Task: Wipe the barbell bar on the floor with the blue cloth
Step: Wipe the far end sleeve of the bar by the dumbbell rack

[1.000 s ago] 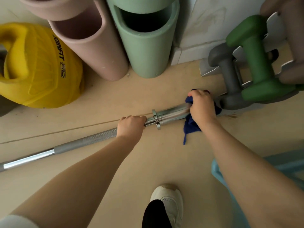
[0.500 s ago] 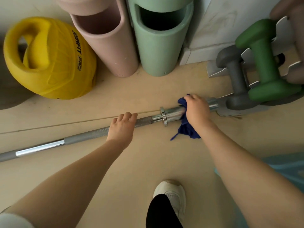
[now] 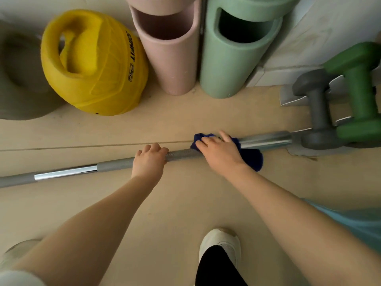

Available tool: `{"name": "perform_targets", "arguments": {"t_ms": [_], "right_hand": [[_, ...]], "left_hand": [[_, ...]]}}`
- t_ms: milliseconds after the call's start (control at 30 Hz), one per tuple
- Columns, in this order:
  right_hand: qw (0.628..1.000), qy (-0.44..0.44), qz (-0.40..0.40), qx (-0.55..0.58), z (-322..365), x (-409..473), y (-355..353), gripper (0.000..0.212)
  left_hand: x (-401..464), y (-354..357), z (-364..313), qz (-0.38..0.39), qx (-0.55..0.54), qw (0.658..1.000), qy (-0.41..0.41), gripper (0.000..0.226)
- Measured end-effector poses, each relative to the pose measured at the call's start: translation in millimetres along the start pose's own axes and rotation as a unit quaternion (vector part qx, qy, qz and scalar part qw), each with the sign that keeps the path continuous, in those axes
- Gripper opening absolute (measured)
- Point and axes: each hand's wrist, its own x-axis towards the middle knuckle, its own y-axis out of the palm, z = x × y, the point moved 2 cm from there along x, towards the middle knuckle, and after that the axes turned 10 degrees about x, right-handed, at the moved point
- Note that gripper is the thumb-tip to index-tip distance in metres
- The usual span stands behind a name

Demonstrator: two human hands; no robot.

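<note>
A person in a white sneaker [image 3: 221, 243] crouches over a barbell bar [image 3: 115, 165] that lies on the tan floor [image 3: 175, 203], its long axis running from the left edge up to the right, where its chrome sleeve ends at the foot of a dumbbell rack [image 3: 288, 98]. The left hand [image 3: 149, 162] grips the knurled grey section, fingers curled over the top of the shaft, steadying it. Just to its right, the right hand [image 3: 220, 150] presses the blue cloth [image 3: 252, 158] around the bar, fingers wrapped over cloth and steel together near where grip meets sleeve; the collar there is hidden. The right hand is the nearer of the two to the sleeve, which runs clear to its right, while any stroke to the left would meet the left hand almost at once. Beyond the bar stand a yellow kettlebell [image 3: 92, 65], a pink foam roller [image 3: 171, 58] and a green foam roller [image 3: 233, 62] along the wall, with a grey dumbbell [image 3: 318, 112] and a green dumbbell [image 3: 358, 96] racked at far right.
</note>
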Motion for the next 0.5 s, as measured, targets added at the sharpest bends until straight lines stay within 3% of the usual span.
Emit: {"name": "perform_targets", "arguments": {"t_ms": [133,233,333,367,433,500], "right_hand": [[0.994,0.104,-0.018,-0.006,-2.9,14.1,-11.3,0.01],[0.996,0.065,-0.055,0.002,20.8,3.3,-3.6,0.023],[0.983,0.029,-0.066,0.169,9.4,-0.4,-11.1,0.033],[0.968,0.06,-0.072,0.233,-2.2,-1.1,-14.4,0.032],[0.915,0.145,-0.192,0.325,-24.1,-6.6,-28.4,0.037],[0.86,0.237,-0.3,0.339,-47.7,-17.2,-36.5,0.037]], "left_hand": [[4.7,-1.9,-1.2,0.004,0.008,1.0,0.009,0.026],[2.8,-1.8,-1.6,0.0,0.014,1.0,0.007,0.027],[0.1,0.6,-1.8,-0.005,0.015,1.0,0.006,0.027],[-1.0,1.0,-1.9,-0.006,0.015,1.0,0.005,0.027],[-2.6,1.6,-2.7,-0.003,0.011,1.0,-0.004,0.028],[-3.5,0.5,-6.2,0.001,0.0,1.0,-0.018,0.031]]}}
